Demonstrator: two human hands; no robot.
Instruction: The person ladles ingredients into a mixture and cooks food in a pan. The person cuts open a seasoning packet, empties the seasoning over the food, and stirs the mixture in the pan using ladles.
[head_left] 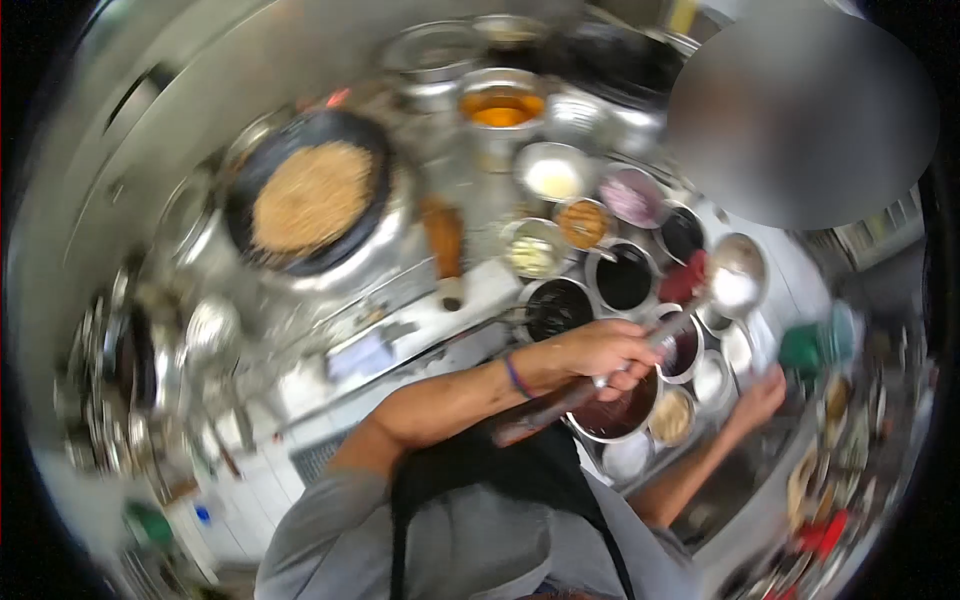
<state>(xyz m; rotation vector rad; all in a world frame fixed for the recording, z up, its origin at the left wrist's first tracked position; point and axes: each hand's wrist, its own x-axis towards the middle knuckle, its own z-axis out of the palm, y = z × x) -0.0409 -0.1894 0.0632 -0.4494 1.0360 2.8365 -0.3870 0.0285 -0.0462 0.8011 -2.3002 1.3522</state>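
My left hand (615,355), with a band at its wrist, is closed round the long handle of a ladle (738,278). The ladle's bowl holds something white above the right side of the bowls; its wooden handle end points down left. Below the ladle's bowl and to its right, my right hand (760,402) is beside a small bowl of white contents (711,380); its fingers are blurred. Under my left hand are a pot of dark red sauce (612,415) and a bowl of pale brown paste (671,418).
A wok of light brown food (312,198) sits on the stove at upper left. Bowls of orange liquid (500,108), dark sauce (625,277) and pale pieces (530,252) stand around the middle. A green container (800,348) is at right. A blurred-out area covers the upper right.
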